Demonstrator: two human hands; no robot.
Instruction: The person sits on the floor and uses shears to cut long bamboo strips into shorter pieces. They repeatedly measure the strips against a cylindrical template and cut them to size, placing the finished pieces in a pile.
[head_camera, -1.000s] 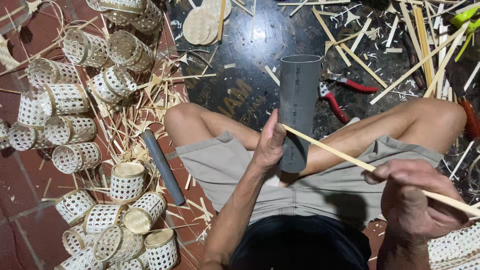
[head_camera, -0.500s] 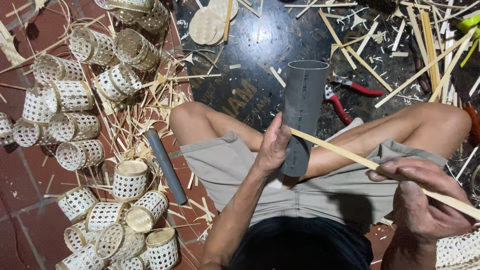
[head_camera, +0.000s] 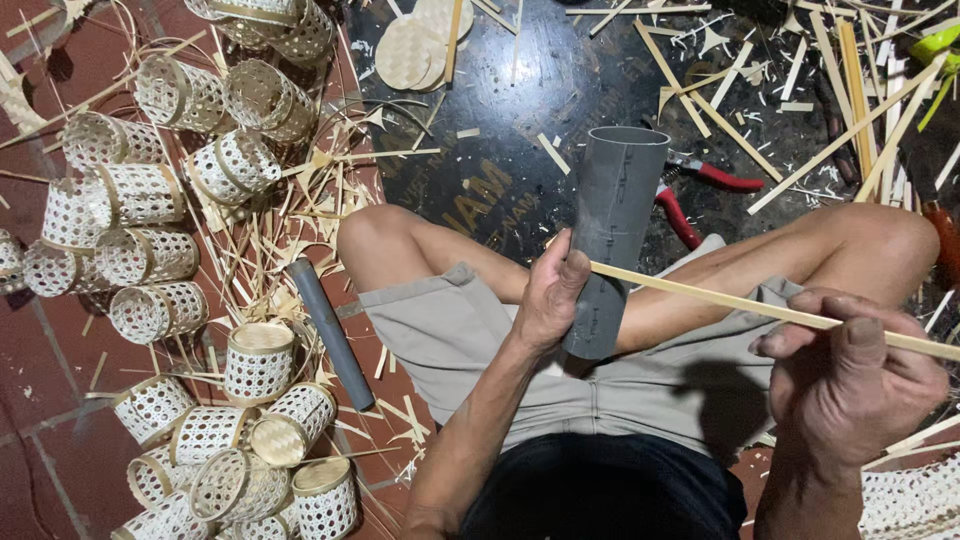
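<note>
Head view: left hand (head_camera: 552, 295) wraps around a grey pipe section (head_camera: 610, 235), thumb and fingers closed on its lower half, pipe standing upright on the lap, open end up. One end of a long bamboo strip (head_camera: 740, 303) meets the pipe just by the left thumb. Right hand (head_camera: 850, 385) is curled around the strip further out, knuckles up; strip runs off frame to the right. Person sits cross-legged on the floor, grey shorts, bare knees. Red tile floor (head_camera: 40, 400) at left, dark mat (head_camera: 520, 90) ahead. Woven bamboo baskets (head_camera: 150, 250) piled left, thinner grey tube (head_camera: 330, 330) beside left thigh, red-handled pliers (head_camera: 700, 190) behind the pipe, bamboo offcuts scattered all over.
</note>
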